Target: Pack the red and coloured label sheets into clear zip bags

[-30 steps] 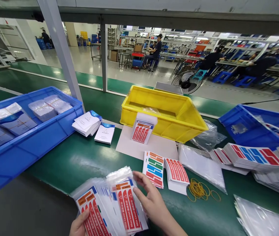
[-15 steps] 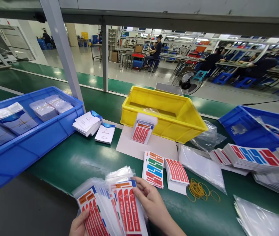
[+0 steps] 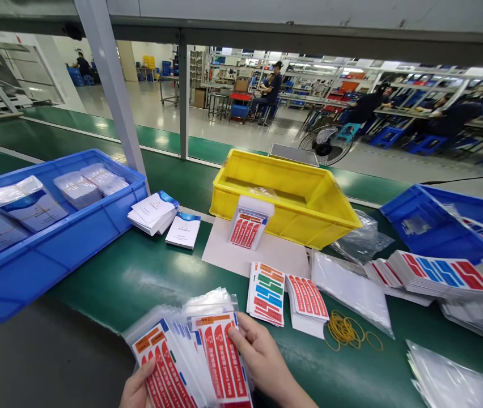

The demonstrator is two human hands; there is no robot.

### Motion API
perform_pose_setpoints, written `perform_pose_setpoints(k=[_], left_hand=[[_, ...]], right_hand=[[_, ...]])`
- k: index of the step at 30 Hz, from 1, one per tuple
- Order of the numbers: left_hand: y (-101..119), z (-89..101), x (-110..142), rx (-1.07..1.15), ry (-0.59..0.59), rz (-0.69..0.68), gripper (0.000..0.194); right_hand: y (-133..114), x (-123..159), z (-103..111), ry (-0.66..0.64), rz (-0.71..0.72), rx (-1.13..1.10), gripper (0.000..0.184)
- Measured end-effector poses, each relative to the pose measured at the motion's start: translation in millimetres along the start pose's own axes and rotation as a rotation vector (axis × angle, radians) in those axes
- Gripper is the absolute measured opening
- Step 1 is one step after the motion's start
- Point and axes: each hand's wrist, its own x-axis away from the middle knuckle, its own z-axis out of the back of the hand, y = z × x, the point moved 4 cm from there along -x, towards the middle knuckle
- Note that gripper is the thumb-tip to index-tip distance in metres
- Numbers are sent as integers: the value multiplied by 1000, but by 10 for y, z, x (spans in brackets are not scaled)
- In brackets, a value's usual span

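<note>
Low in the view, a fanned bundle of plastic bags with red-printed label sheets (image 3: 169,368) lies between my hands. My left hand (image 3: 138,388) is closed around its left side, thumb on the front bag. On the right, my right hand (image 3: 262,354) pinches the edge of a label sheet with red stripes (image 3: 227,357), thumb on its face. Beyond my right hand are a stack of multicoloured label sheets (image 3: 267,294) and a stack of red label sheets (image 3: 308,297). Yellow rubber bands (image 3: 347,330) lie beside them.
A blue bin (image 3: 118,212) with banded packs stands left, near stacked booklets (image 3: 184,229). A yellow bin (image 3: 309,224) is behind a propped bagged label pack (image 3: 248,226). Clear bags (image 3: 352,289), more label stacks (image 3: 441,269) and another blue bin (image 3: 420,221) occupy the right.
My right hand has shifted slightly down with the red-striped sheet, which now sits a little lower and tilts more. My left hand keeps its hold on the bundle.
</note>
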Motion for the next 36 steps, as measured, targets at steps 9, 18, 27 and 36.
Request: perform_pose_setpoints(k=[9,18,27,36], left_hand=[[-23,-55,-20,-19,-21,-12,27],[29,69,-23,-74,7,-72,24],[-24,107,-48,-86,167,-81,23],[-16,196,-70,-63,89,-125,24]], right_hand=[[-67,60,-136,-163,26,199,36],[75,-24,110,117,-36,11,41],[-89,58,-207,-199,-6,81,38],[75,-13,123,114,-37,46,41]])
